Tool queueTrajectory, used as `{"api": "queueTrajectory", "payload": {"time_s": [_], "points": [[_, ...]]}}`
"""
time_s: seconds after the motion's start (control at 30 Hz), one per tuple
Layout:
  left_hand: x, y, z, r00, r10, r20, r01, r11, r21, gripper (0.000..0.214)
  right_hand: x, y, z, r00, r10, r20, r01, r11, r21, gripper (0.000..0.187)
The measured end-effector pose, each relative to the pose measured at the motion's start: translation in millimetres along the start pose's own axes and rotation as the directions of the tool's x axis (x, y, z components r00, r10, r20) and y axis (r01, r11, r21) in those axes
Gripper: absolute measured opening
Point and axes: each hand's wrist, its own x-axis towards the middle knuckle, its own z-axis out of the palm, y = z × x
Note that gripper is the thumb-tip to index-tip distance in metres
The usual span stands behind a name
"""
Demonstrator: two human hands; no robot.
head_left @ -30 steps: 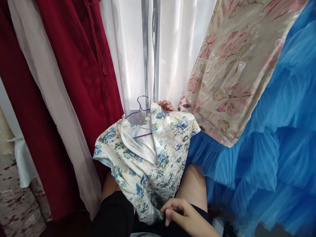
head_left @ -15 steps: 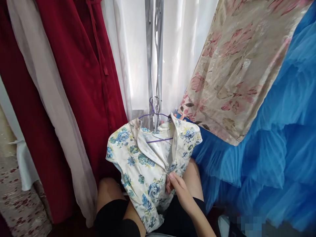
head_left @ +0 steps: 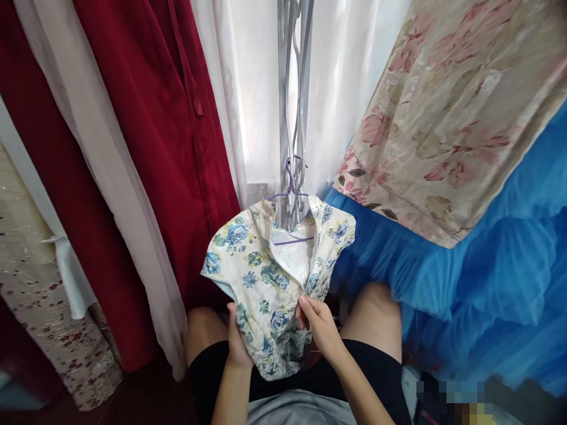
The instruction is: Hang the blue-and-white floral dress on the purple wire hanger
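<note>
A white top with blue flowers [head_left: 252, 277] hangs on a thin purple hanger [head_left: 291, 184] in front of my lap. It has short sleeves and an open, V-shaped front neckline. My right hand [head_left: 322, 326] pinches the front edge at the bottom of that opening. Lower on the left side of the garment, my left hand [head_left: 240, 345] grips it, thumb in front and fingers hidden behind the cloth. The lower end of the top bunches between my forearms.
Long red garments [head_left: 133, 118] and a pale sheer cloth [head_left: 100, 136] hang at the left. A beige floral garment [head_left: 443, 130] and ruffled blue tulle [head_left: 496, 277] fill the right. Grey straps [head_left: 284, 88] drop before a white curtain [head_left: 257, 94].
My left hand has come out from behind the top and now holds its left side. The right hand keeps its pinch at the neckline. The view has shifted slightly.
</note>
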Motion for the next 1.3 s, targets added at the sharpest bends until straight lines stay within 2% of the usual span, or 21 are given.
{"api": "queueTrajectory", "payload": {"time_s": [0.07, 0.13, 0.17, 0.23, 0.27, 0.3, 0.33, 0.37, 0.43, 0.47, 0.53, 0.6, 0.7, 0.87, 0.97, 1.03, 1.1, 1.17, 1.23, 1.3], "points": [[7, -2, -5.9, 0.998, -0.021, -0.066, 0.025, 0.998, 0.051, 0.059, -3, -1, -3, 1.000, 0.012, -0.019, -0.012, 1.000, 0.011, 0.053], [19, -7, -13.6, 0.973, 0.069, -0.222, -0.029, 0.983, 0.179, 0.062, -10, -1, -8, 0.999, 0.036, -0.035, -0.036, 0.999, 0.008, 0.053], [25, -11, -17.5, 0.931, 0.184, -0.315, -0.094, 0.956, 0.278, 0.061, -15, -2, -11, 0.998, 0.057, -0.037, -0.057, 0.998, 0.006, 0.053], [29, -19, -22.7, 0.775, 0.476, -0.417, -0.230, 0.825, 0.516, 0.055, -22, -3, -13, 0.994, 0.107, -0.019, -0.108, 0.994, -0.001, 0.053], [26, -24, -22.8, 0.698, 0.597, -0.396, -0.275, 0.734, 0.621, 0.049, -25, -4, -12, 0.991, 0.130, 0.001, -0.130, 0.991, -0.007, 0.053], [21, -29, -20.7, 0.666, 0.671, -0.325, -0.312, 0.647, 0.696, 0.040, -27, -5, -11, 0.988, 0.150, 0.027, -0.150, 0.989, -0.013, 0.053], [14, -34, -16.4, 0.701, 0.679, -0.220, -0.341, 0.589, 0.732, 0.031, -28, -7, -8, 0.984, 0.167, 0.055, -0.167, 0.986, -0.013, 0.052], [5, -40, -10.2, 0.773, 0.625, -0.111, -0.362, 0.578, 0.731, 0.024, -28, -9, -4, 0.979, 0.184, 0.085, -0.184, 0.983, -0.008, 0.051], [-14, -52, 5.5, 0.912, 0.404, 0.067, -0.343, 0.666, 0.662, 0.022, -27, -13, 3, 0.964, 0.222, 0.149, -0.226, 0.974, 0.013, 0.049], [-22, -58, 13.3, 0.950, 0.292, 0.112, -0.296, 0.726, 0.620, 0.024, -26, -15, 7, 0.955, 0.238, 0.176, -0.247, 0.969, 0.031, 0.047], [-31, -68, 25.4, 0.979, 0.178, 0.100, -0.203, 0.805, 0.558, 0.020, -22, -20, 10, 0.938, 0.257, 0.232, -0.281, 0.957, 0.077, 0.046], [-33, -72, 30.9, 0.980, 0.185, 0.069, -0.191, 0.801, 0.567, 0.006, -15, -27, 7, 0.920, 0.268, 0.286, -0.313, 0.942, 0.124, 0.046], [-29, -69, 29.6, 0.963, 0.241, 0.122, -0.260, 0.706, 0.659, 0.003, 9, -47, -5, 0.896, 0.277, 0.346, -0.357, 0.914, 0.192, 0.040], [-29, -52, 24.5, 0.955, 0.184, 0.231, -0.295, 0.543, 0.786, 0.015, 94, -109, -24, 0.872, 0.226, 0.435, -0.379, 0.873, 0.307, 0.025], [-31, -50, 27.3, 0.950, 0.127, 0.285, -0.309, 0.514, 0.800, 0.014, 144, -153, -28, 0.858, 0.212, 0.468, -0.382, 0.872, 0.305, 0.023], [-33, -56, 29.2, 0.943, 0.078, 0.325, -0.316, 0.523, 0.791, 0.014, 164, -176, -29, 0.877, 0.185, 0.443, -0.349, 0.880, 0.322, 0.024], [-32, -63, 29.7, 0.940, 0.047, 0.337, -0.306, 0.546, 0.780, 0.013, 171, -188, -31, 0.890, 0.184, 0.417, -0.338, 0.880, 0.334, 0.025], [-25, -63, 30.6, 0.941, 0.061, 0.333, -0.309, 0.559, 0.770, 0.011, 167, -189, -32, 0.897, 0.200, 0.395, -0.338, 0.885, 0.320, 0.027], [-8, -49, 36.0, 0.928, 0.139, 0.345, -0.360, 0.568, 0.740, 0.007, 156, -184, -34, 0.907, 0.194, 0.375, -0.307, 0.913, 0.270, 0.032], [19, -19, 48.6, 0.891, 0.287, 0.352, -0.454, 0.559, 0.694, 0.018, 145, -176, -36, 0.926, 0.139, 0.351, -0.215, 0.958, 0.189, 0.033]]}}
